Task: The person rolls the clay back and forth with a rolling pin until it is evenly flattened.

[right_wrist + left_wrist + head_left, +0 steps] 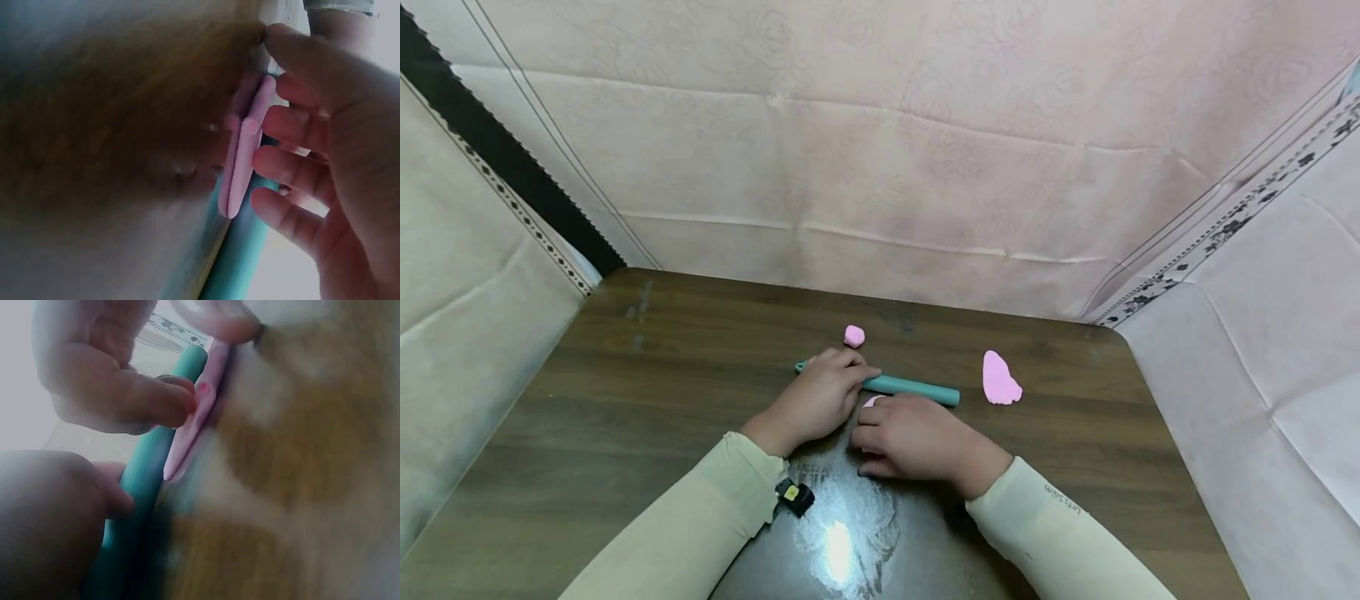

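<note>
A teal rolling pin (917, 389), with a small loop at its far left end, lies across the table. My left hand (823, 392) grips it near the left part, with the thumb against its side in the left wrist view. Just below the pin, my right hand (917, 437) is bent over a flat pink piece of clay (244, 156), mostly hidden under it in the head view. In the right wrist view its fingertips are right at the clay's edge, and the thumb is apart from it.
A small pink clay lump (853, 336) sits behind the left hand. Farther right lies a flattened pink clay piece (1000, 379). A shiny grey patch with bright glare (838, 550) covers the front of the wooden table (662, 400). Pale cloth (880, 167) hangs around the table.
</note>
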